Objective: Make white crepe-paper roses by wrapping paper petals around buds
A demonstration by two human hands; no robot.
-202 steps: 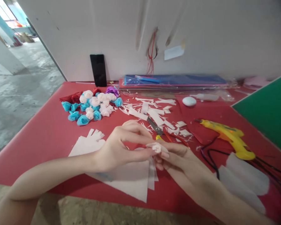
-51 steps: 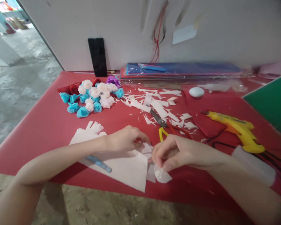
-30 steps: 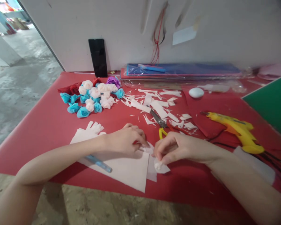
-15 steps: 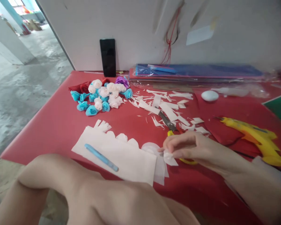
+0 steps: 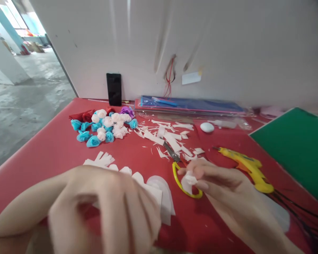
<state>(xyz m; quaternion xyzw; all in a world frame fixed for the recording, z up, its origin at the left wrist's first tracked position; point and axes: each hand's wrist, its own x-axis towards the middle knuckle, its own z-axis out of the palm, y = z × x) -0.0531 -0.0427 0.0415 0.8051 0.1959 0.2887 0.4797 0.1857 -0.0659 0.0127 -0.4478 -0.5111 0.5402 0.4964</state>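
My right hand (image 5: 214,180) pinches a small white paper rose (image 5: 190,179) between thumb and fingers. Just behind it lie scissors (image 5: 177,176) with yellow handles, partly covered by the hand. My left hand (image 5: 116,208) is large and blurred in the foreground, its fingers bent down past the lower edge, so their tips are hidden. Beneath and beyond that hand are white paper pieces (image 5: 125,170) with rounded and fringed edges, mostly covered. Translucent rounded petals (image 5: 164,197) rest between the two hands.
Finished white, blue, red and purple paper roses (image 5: 108,121) cluster at the back left. White scraps (image 5: 172,141) litter the middle. A yellow glue gun (image 5: 243,164), a white egg-shaped object (image 5: 207,127) and a green board (image 5: 294,144) are right. A phone (image 5: 113,89) leans on the wall.
My left hand has risen and now covers most of the white paper and the blue pen. The right hand still holds the rose, now turned differently. The view has tilted up and shifted right.
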